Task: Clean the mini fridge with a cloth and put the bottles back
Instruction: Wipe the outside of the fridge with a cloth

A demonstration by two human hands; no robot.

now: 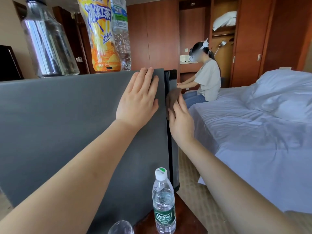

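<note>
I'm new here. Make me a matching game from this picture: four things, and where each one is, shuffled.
1. brown cloth
2. orange bottle
3. green-label water bottle
4. left hand

A. on top of the mini fridge
B. flat on the fridge's grey panel
C. on the wooden table
D. under the right hand

Pairs: 1-D, 2-A, 3-C, 4-B

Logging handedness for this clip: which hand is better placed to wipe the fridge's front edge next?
Right. The right hand presses the brown cloth against the front edge of the grey mini fridge; the left hand lies flat on its side panel, holding nothing.
</note>
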